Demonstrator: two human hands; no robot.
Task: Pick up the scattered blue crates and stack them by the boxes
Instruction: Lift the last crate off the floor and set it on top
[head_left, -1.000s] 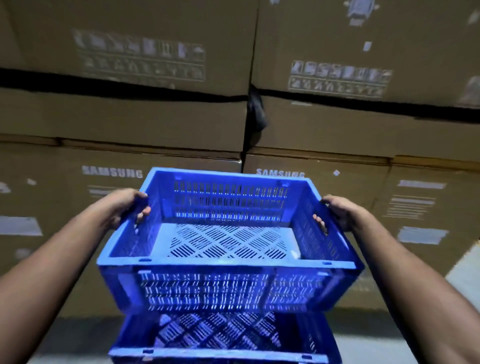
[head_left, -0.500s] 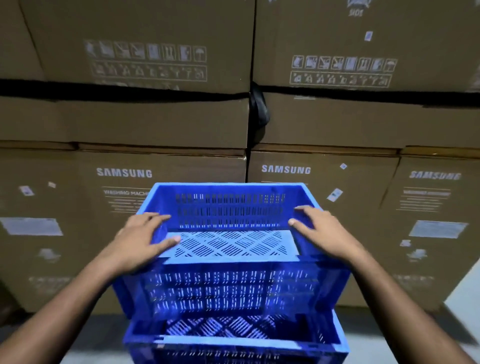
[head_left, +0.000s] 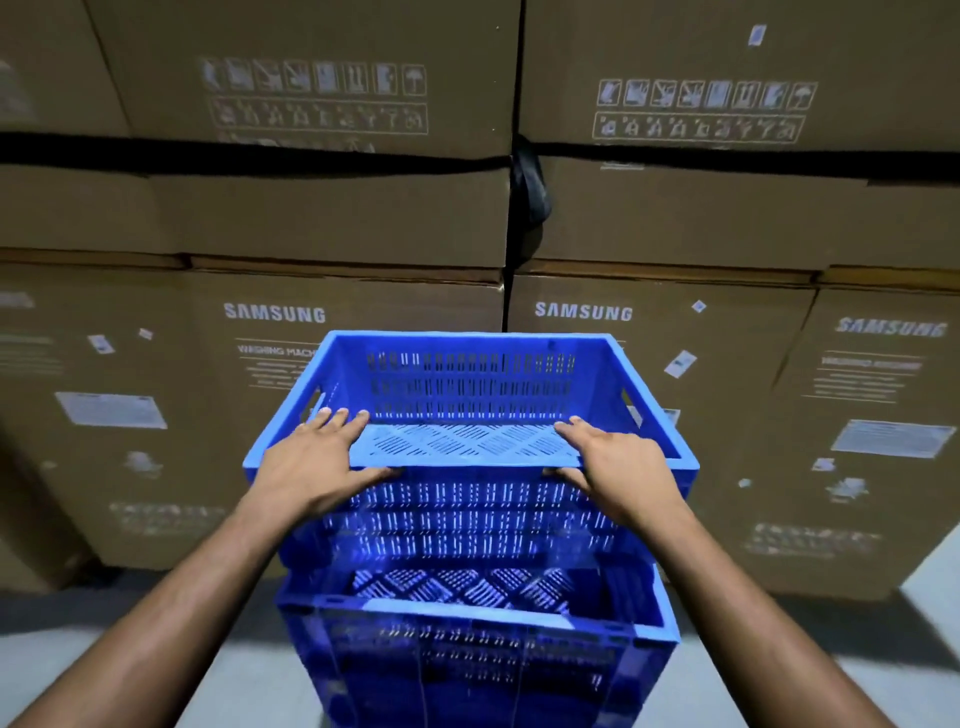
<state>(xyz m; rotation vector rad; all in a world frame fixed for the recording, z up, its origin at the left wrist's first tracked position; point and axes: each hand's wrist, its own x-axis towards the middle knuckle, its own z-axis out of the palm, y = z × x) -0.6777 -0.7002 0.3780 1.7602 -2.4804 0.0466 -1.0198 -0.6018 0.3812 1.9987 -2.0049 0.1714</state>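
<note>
So the top blue crate (head_left: 470, 415) had come down onto the lower blue crate (head_left: 475, 623), pushed back toward the Samsung washing machine boxes (head_left: 363, 332) so it sat offset, not square. A second before, both hands were gripping its side walls in mid-air. Here the left hand (head_left: 317, 462) and right hand (head_left: 615, 462) lay flat over the near rim, fingers straight, thumbs under the edge, just pressing. Looked like the stack was basically made and only needed nudging into line on the grey floor (head_left: 249, 670).
</note>
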